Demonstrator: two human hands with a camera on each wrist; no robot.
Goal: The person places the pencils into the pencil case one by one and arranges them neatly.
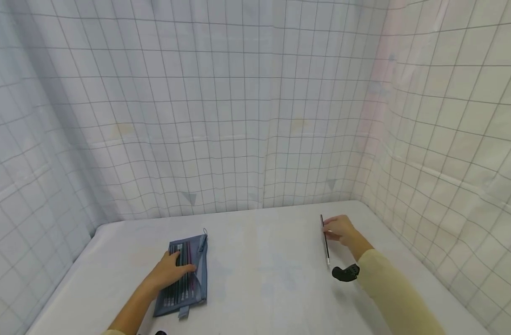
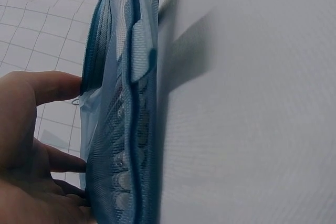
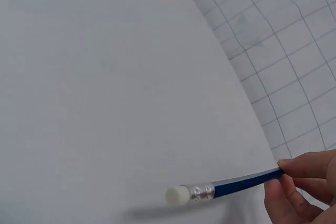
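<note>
A blue mesh zip pencil case (image 1: 202, 279) lies on the left part of the table, with several pencils (image 1: 182, 286) showing through its see-through front. My left hand (image 1: 168, 272) rests on top of it, thumb and fingers spread apart. In the left wrist view, the fingertips touch the face of the pencil case (image 2: 107, 129), and rounded eraser ends show dimly behind the mesh. Over the right side of the table, my right hand (image 1: 340, 229) pinches a dark blue pencil (image 3: 244, 183) between thumb and fingers. Its white eraser (image 3: 178, 196) and silver band point away from the hand.
A white table (image 1: 263, 260) spans the area between both hands. White cloth with a dark grid (image 1: 238, 116) hangs behind it and along both sides. A black wrist device (image 1: 345, 273) is beside the right sleeve.
</note>
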